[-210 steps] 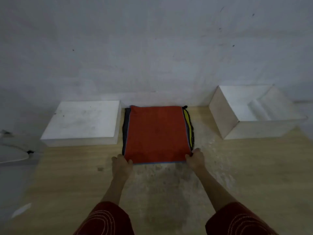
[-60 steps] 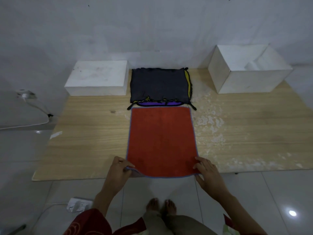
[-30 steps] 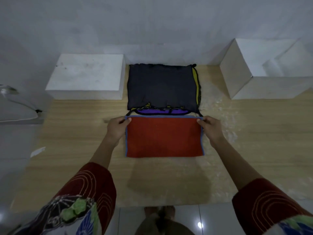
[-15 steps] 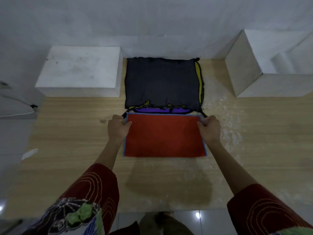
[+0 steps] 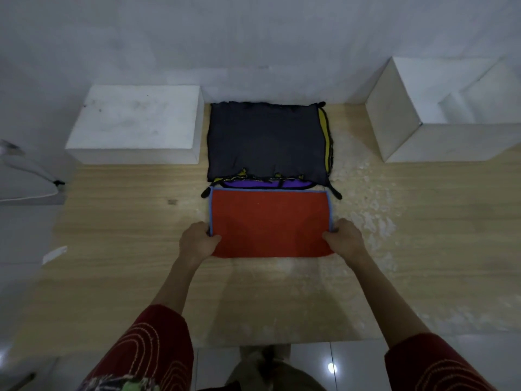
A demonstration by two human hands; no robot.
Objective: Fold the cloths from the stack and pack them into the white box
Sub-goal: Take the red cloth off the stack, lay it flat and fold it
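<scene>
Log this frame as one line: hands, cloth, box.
left hand: gripping near-left corner | right hand: gripping near-right corner | red blue-edged cloth: folded in half on wooden board | open white box: unpacked

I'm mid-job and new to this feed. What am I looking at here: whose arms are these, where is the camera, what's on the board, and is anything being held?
There is no machine here. A person works with bare hands, and the single camera sits on their head, looking forward and down, so the arms reach in from the bottom of the picture.

On the wooden board lies a red cloth, already folded once. The left hand and right hand grip its near corners, one on each side.

Just behind it is the stack of cloths, with a dark grey one on top and yellow and purple edges peeking out. A closed white block stands to the left. The open white box for packing stands to the right.
</scene>
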